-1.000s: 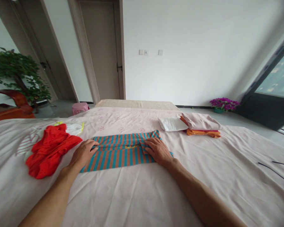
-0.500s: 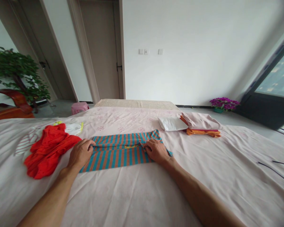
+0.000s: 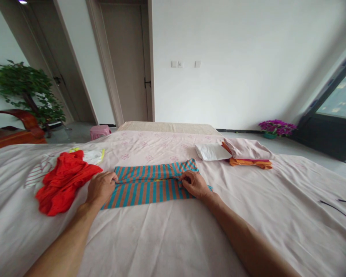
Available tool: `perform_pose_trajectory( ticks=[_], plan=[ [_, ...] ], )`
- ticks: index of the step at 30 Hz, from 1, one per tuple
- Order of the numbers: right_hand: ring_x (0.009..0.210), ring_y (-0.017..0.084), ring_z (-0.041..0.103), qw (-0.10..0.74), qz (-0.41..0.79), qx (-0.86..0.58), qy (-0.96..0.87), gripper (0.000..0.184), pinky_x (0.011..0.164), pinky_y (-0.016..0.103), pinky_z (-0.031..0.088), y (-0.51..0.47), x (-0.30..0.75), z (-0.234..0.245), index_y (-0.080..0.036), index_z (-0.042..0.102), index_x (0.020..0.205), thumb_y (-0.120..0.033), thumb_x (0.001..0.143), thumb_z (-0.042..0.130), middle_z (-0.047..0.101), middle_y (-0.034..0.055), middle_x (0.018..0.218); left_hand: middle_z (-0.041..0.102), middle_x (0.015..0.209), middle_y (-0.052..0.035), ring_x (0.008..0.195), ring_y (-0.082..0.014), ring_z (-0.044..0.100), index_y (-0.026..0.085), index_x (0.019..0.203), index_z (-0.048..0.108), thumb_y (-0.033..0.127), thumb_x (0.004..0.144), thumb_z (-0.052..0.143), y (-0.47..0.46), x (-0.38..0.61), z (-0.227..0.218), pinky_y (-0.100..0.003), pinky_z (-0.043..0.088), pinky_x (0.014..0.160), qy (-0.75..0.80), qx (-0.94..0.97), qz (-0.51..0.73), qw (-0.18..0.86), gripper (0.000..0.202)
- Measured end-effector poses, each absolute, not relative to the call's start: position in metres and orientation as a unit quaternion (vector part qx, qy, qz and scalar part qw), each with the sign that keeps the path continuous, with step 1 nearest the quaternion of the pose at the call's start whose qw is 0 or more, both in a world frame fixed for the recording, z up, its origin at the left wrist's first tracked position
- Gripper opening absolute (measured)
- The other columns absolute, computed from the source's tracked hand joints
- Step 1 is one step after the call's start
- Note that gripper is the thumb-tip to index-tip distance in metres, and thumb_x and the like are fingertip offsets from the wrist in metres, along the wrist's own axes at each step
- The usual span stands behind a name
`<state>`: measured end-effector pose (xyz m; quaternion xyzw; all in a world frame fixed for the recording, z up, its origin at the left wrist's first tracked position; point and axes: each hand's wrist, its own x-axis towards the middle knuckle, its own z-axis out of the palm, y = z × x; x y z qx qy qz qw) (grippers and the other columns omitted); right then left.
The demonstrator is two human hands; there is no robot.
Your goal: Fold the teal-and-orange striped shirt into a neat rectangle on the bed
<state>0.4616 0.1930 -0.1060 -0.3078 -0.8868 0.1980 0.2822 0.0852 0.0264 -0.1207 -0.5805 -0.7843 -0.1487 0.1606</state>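
A striped garment (image 3: 150,192) in teal and brown lies folded into a wide band on the pale pink sheet. My left hand (image 3: 101,187) is closed on the garment's left end, thumb and fingers pinching its folded edge. Near the right end, my right hand (image 3: 194,184) pinches the same folded layer. A small bit of yellow shows along the fold between my hands. Left of my left hand, close to it, lies a crumpled red garment (image 3: 65,182).
Beside the red garment are white clothes (image 3: 39,169), one striped. At the back right sit a folded white cloth (image 3: 212,151) and a stack of folded clothes (image 3: 248,149). Dark cords (image 3: 337,211) lie at the right. A pink stool (image 3: 100,131) stands beyond the sheet (image 3: 167,242).
The view has shifted slightly, so everything appears a little further right. Both hands keep hold of the striped garment; my right hand's fingers now look more tightly pinched on the fold.
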Motion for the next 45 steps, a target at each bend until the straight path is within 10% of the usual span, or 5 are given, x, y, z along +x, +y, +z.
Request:
perform_pose_trajectory(
  ticks=[9,26,34,41,45],
  plan=[
    [0.093,0.021,0.064,0.229,0.074,-0.233,-0.942,0.034,0.083,0.031,0.045,0.184,0.463,-0.103,-0.023,0.067,0.12,-0.036,0.09,0.058,0.07,0.0063,0.1,0.07,0.081,-0.0023,0.084,-0.0209,0.065,0.024,0.071,0.061,0.008,0.076,0.041,0.023,0.1,-0.112,-0.033,0.046,0.085,-0.736,-0.603,-0.257,0.169,0.027],
    [0.079,0.015,0.063,0.229,0.157,-0.232,-0.932,0.023,0.074,0.024,0.045,0.186,0.471,-0.1,-0.022,0.071,0.09,-0.03,0.096,0.051,0.069,0.0011,0.083,0.036,0.158,-0.0117,0.145,-0.0306,0.034,0.029,0.147,0.045,0.052,0.095,0.04,0.057,0.101,-0.137,-0.055,0.027,0.113,-0.764,-0.633,-0.124,0.005,0.057],
    [0.09,0.018,0.064,0.221,0.097,-0.221,-0.945,0.041,0.08,0.027,0.047,0.185,0.472,-0.101,-0.025,0.064,0.128,-0.043,0.092,0.059,0.068,0.006,0.103,0.052,0.148,-0.0087,0.141,-0.0232,0.041,0.023,0.138,0.056,0.049,0.097,0.038,0.062,0.134,-0.112,-0.045,0.03,0.117,-0.687,-0.703,-0.182,0.016,0.052],
    [0.085,0.016,0.064,0.214,0.115,-0.207,-0.948,0.016,0.077,0.024,0.045,0.186,0.471,-0.103,-0.025,0.074,0.091,-0.026,0.091,0.058,0.073,0.0012,0.09,0.045,0.153,-0.0052,0.145,-0.0286,0.035,0.033,0.138,0.056,0.05,0.093,0.047,0.066,0.16,-0.116,-0.054,0.025,0.118,-0.646,-0.742,-0.165,-0.063,0.049],
    [0.071,0.013,0.064,0.2,0.147,-0.225,-0.942,0.017,0.064,0.022,0.042,0.185,0.474,-0.106,-0.024,0.072,0.083,-0.024,0.09,0.056,0.073,-0.0023,0.078,0.064,0.135,-0.0048,0.131,-0.0264,0.053,0.029,0.116,0.072,0.051,0.095,0.043,0.074,0.16,-0.106,-0.044,0.041,0.109,-0.653,-0.717,-0.22,-0.102,0.042]
  ],
)
